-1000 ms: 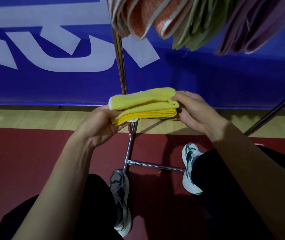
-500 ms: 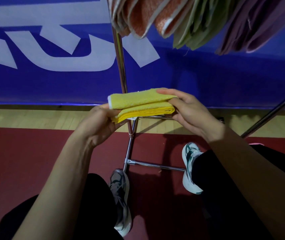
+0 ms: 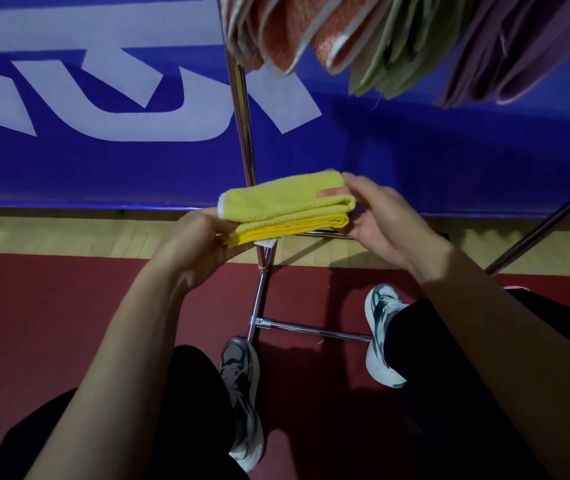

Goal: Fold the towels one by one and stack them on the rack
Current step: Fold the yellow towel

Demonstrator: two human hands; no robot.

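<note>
A folded yellow towel (image 3: 276,206) is held in the air in front of the metal rack's upright pole (image 3: 242,133). My left hand (image 3: 196,244) grips its left end, thumb on top and fingers underneath. My right hand (image 3: 380,223) cups the right, folded end; its thumb tip lies on the top layer and its fingers wrap round the far edge. The towel is several layers thick, with a small white label showing underneath. Orange towels (image 3: 287,32), green towels (image 3: 397,46) and purple towels (image 3: 519,46) hang from the rack above.
The rack's base bar (image 3: 318,330) lies on the red floor between my two shoes (image 3: 242,393). A slanted rack leg (image 3: 553,223) crosses at the right. A blue banner (image 3: 103,98) with white lettering stands behind, above a strip of wooden floor.
My right hand has slid from lying over the towel's top toward its right end and turned palm up. The towel has tilted slightly; my left hand keeps its grip.
</note>
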